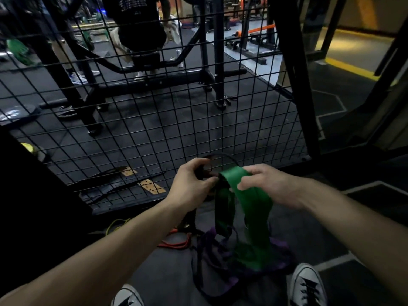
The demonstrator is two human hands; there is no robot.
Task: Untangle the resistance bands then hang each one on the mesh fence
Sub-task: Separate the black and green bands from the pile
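A wide green band (254, 206) hangs from my hands down to the floor. My right hand (265, 184) grips its top fold. A thin black band (223, 156) loops up between my hands, and my left hand (194, 182) pinches it. Both bands run down into a tangle with a purple band (280, 263) on the floor between my shoes. A red band (176, 242) and a yellow band (114, 225) lie on the floor to the left. The black mesh fence (154, 120) stands right in front of my hands.
My two grey shoes (306, 286) stand by the heap. Black belts with tan patches (132, 182) lie at the fence's foot. A thick black post (295, 85) bounds the fence on the right. Behind the mesh a person sits on a gym machine (143, 62).
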